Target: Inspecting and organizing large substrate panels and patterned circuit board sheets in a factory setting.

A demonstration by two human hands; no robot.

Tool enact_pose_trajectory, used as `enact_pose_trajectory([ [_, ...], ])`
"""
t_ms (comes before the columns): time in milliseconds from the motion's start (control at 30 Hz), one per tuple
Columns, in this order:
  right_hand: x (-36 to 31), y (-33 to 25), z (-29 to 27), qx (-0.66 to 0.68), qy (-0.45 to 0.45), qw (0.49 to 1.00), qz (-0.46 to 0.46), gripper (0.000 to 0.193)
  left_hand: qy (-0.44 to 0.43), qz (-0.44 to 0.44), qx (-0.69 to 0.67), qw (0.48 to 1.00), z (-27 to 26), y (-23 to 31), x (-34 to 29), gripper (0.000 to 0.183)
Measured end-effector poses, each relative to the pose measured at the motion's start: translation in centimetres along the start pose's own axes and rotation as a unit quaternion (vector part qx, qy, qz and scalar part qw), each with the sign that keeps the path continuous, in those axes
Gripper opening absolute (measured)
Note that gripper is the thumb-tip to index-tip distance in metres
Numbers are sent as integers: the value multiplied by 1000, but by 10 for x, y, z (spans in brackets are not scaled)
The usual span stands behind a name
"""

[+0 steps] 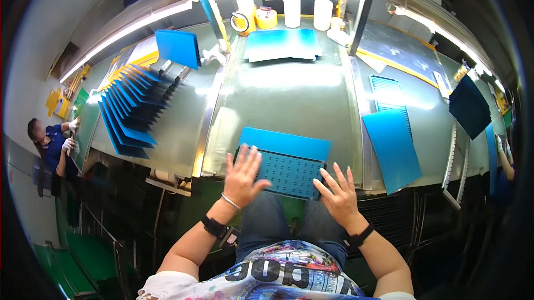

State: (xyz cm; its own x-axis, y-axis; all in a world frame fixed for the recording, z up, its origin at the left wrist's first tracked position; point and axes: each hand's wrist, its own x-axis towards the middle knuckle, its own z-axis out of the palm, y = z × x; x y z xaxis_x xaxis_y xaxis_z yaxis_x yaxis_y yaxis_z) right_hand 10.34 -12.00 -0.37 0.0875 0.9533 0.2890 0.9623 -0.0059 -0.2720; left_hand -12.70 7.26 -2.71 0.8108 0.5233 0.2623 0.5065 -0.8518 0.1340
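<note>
Panel [285, 142] in the lower centre of the frame is the one to look at: plain blue strip along the far side, dotted section [292, 174] on the near side. Can't tell if that's one piece or two stacked, tbh. Its long axis runs crosswise, with the right end dipping a bit toward the bottom of the frame, so it's basically between the hands. Left hand [243, 176] is the closer one: it overlaps the left end, fingers spread and pointing up the frame, thumb out over the near left corner. Right hand [338, 193] is off the lower right end, only thumb and fingertips reaching that short edge. Both are open, not wrapped around anything. Pressing or just hovering? Honestly can't tell. Toward the right of the frame, a plain blue sheet [392, 150] slants beyond the right hand, clear of it.
</note>
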Motion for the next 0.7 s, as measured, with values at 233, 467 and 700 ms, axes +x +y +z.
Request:
enact_pose_trajectory([
  [233,18,-18,-41,-12,129,988,-82,43,142,79,-43,986,-25,45,18,33],
  [467,-71,80,-99,-113,30,974,195,77,254,-269,-529,764,-101,44,39,20],
  [700,-110,126,-52,-127,61,979,148,58,107,-408,-854,305,7,27,22,37],
])
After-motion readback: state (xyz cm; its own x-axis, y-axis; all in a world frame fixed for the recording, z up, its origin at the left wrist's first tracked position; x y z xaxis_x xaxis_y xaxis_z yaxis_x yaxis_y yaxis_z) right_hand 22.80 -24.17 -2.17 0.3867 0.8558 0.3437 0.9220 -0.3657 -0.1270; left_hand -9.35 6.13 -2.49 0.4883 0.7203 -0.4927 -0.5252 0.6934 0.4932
